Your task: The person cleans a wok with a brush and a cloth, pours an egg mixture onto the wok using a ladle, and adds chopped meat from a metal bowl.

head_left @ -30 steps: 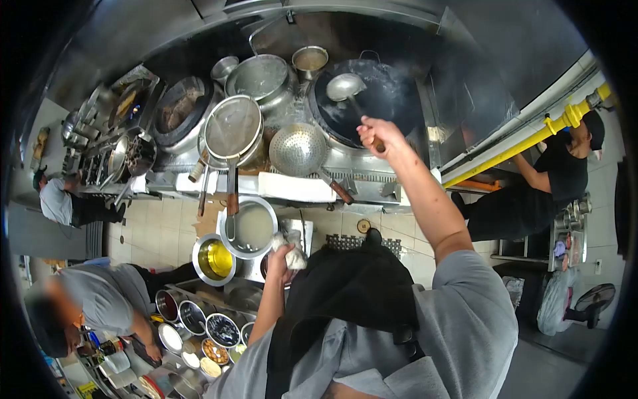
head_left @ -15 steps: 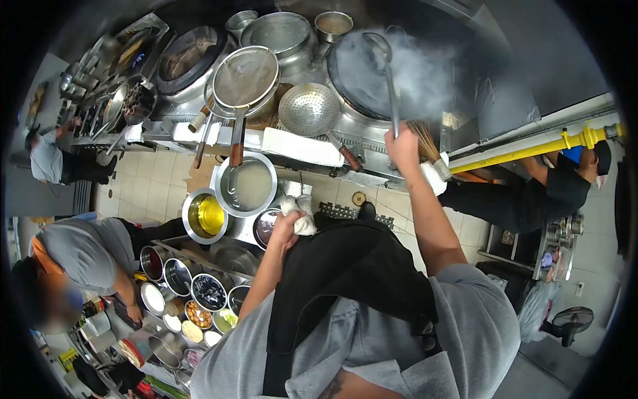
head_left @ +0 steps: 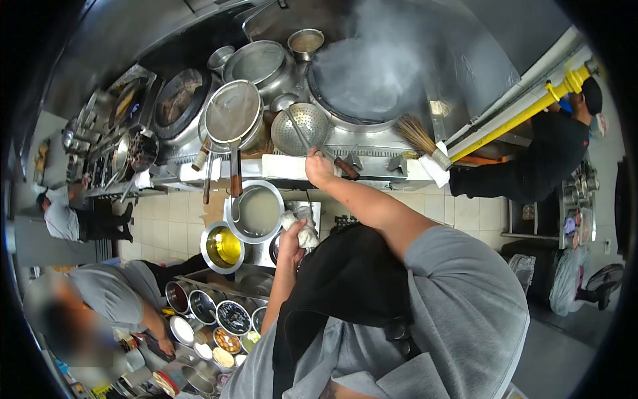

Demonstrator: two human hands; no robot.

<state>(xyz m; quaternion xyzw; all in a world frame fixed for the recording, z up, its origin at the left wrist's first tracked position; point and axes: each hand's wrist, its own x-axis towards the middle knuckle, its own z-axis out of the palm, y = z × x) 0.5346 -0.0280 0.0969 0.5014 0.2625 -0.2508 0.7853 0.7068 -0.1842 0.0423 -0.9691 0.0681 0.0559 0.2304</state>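
My right hand (head_left: 320,167) is closed round the handle of a metal ladle (head_left: 284,102). The ladle lies across a perforated strainer (head_left: 291,135), its bowl just beyond the strainer's far rim. To the right, a dark wok (head_left: 362,90) gives off thick steam that hides its contents. Close to my apron, my left hand (head_left: 290,243) grips a bunched white cloth (head_left: 303,233). Beside that hand stands a metal pot of cloudy liquid (head_left: 259,211). A pot of yellow oil (head_left: 224,247) sits next to it.
A mesh sieve (head_left: 232,112) rests over a pot on the left. A bamboo brush (head_left: 420,138) lies on the stove's right edge, near a yellow pipe (head_left: 505,126). Co-workers (head_left: 116,292) stand at left and right. Several ingredient containers (head_left: 234,318) fill the lower left.
My right hand has swung left with the ladle, from the steaming wok to the strainer. My left hand still holds the cloth. The view has shifted.
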